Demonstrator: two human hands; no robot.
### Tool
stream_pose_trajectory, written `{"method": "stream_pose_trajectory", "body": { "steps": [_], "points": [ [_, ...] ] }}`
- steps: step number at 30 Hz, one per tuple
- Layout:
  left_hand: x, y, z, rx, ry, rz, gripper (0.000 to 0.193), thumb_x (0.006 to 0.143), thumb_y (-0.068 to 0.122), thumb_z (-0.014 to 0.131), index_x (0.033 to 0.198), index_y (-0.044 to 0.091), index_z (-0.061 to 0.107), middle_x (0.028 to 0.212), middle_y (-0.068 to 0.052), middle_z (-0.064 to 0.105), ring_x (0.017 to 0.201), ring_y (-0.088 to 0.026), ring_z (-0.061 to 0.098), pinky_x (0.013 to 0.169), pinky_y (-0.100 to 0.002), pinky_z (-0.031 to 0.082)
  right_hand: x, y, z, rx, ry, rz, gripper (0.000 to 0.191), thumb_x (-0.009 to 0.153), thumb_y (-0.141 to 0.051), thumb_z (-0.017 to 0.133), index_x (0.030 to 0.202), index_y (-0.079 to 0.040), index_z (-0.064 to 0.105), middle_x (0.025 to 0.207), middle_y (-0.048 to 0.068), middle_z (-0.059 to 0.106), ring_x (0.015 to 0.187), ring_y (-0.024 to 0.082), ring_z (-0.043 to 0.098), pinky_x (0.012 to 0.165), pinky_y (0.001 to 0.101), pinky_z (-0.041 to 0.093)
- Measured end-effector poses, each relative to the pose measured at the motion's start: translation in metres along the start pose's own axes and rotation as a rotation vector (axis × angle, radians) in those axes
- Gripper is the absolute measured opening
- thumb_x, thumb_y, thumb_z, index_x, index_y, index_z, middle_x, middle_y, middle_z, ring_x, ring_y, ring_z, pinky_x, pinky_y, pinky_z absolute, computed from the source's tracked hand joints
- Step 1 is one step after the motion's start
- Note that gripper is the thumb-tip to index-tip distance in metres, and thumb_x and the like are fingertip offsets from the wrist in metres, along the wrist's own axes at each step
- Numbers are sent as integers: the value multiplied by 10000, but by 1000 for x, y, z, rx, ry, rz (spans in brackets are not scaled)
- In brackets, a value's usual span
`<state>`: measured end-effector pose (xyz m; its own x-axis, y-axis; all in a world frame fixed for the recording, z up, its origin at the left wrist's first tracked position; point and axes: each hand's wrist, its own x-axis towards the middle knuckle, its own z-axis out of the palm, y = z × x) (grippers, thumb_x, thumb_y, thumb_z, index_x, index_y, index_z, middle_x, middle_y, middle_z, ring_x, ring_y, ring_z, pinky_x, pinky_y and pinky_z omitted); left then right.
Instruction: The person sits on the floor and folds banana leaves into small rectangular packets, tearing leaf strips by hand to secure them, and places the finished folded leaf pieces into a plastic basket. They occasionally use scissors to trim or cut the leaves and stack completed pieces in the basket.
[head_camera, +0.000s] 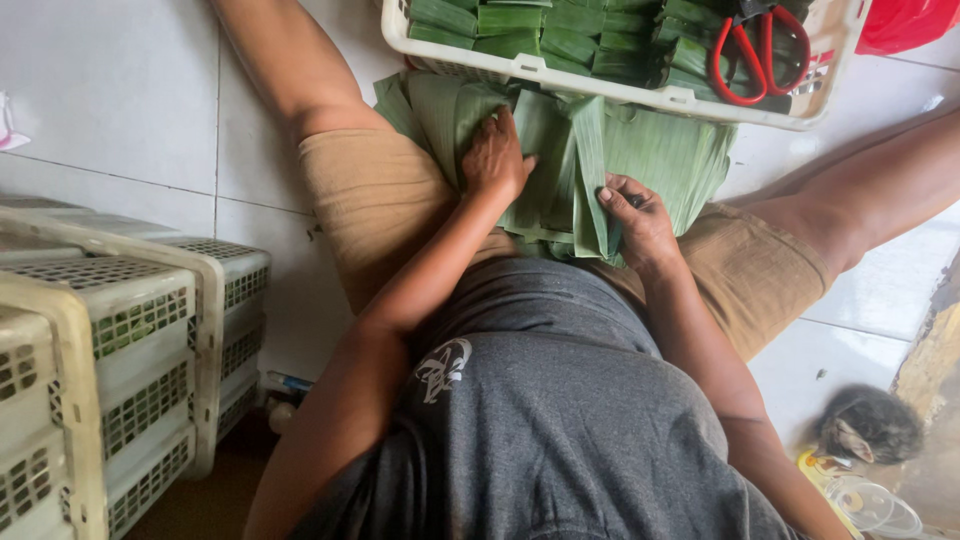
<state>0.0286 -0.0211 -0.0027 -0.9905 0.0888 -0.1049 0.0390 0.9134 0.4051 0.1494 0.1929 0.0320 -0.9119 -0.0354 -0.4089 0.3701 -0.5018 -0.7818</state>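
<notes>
Left hand (495, 160) flat, open on banana leaves (560, 160) (lap pile), right hand (640, 222) closed, pinching a folded strip (590, 175)

I see no labels, signs or screens from here, and little that counts as packaging. A white slotted plastic basket (620, 92) stands at the top of my view, packed with folded green leaf bundles (560, 35). Two cream-coloured latticed crates (120, 350) stand stacked side by side at the left edge. At the lower right corner lies a clear plastic container (868, 503), round and see-through, beside something yellow that I cannot make out.
</notes>
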Motion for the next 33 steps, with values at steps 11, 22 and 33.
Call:
{"method": "stream_pose_trajectory", "body": {
  "steps": [11, 22, 33],
  "points": [
    [-10, -12, -15, -123, 95, 139, 283, 1035, 307, 550, 908, 93, 686, 895, -182, 737, 825, -420, 707, 738, -537, 563, 1, 2, -7, -19, 21, -23, 323, 973, -153, 734, 1235, 22, 664, 1112, 57, 721, 978, 138, 679, 895, 291, 558],
    [-37, -28, -18, -862, 123, 121, 139, 1110, 164, 581, 1155, 42, 629, 795, -94, 564, 700, -208, 544, 640, -401, 474, -5, 1, 6, -15, 27, -22, 310, 989, -147, 714, 1247, 16, 658, 1076, 51, 713, 946, 134, 676, 867, 289, 561],
    [-57, 2, 0, -1110, 0, 196, 360, 919, 130, 692, 1223, -21, 573, 1054, -132, 718, 942, -203, 677, 838, -341, 561, -4, 18, 18, -192, 10, -25, 268, 1009, -216, 727, 1182, -17, 682, 968, -15, 686, 849, 71, 604, 770, 238, 495]
  ]
}}
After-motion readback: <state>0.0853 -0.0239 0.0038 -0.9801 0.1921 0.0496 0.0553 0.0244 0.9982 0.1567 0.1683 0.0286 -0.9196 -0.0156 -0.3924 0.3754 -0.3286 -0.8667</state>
